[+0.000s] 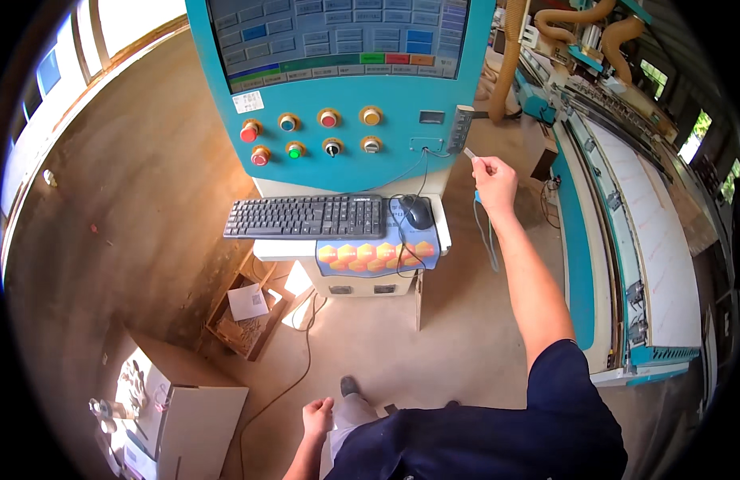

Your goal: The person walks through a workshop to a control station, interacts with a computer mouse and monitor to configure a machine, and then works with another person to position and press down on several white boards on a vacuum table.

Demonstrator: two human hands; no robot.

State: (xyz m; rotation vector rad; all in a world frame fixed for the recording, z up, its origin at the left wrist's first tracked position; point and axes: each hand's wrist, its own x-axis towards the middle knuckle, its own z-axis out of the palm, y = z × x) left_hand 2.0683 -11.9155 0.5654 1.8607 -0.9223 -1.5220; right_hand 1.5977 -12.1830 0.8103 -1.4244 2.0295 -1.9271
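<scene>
My right hand (495, 186) is raised at the right side of a teal control console (298, 178). Pinched between its thumb and fingers is a small USB stick (469, 153), with a pale blue lanyard (493, 250) hanging below the hand. The stick's tip points up and left, close to a dark USB hub (461, 130) on the console's right edge; whether they touch, I cannot tell. Low in front of my body, my left hand (318, 418) is closed, its fingers curled. Anything inside it is hidden.
A black keyboard (306, 217) and mouse (417, 212) lie on the console's shelf, below buttons and a screen (338, 40). A long machine bed (634, 216) stands at right. At lower left are a wooden tray (262, 336) and a white box (200, 424); a cable (309, 352) crosses the floor.
</scene>
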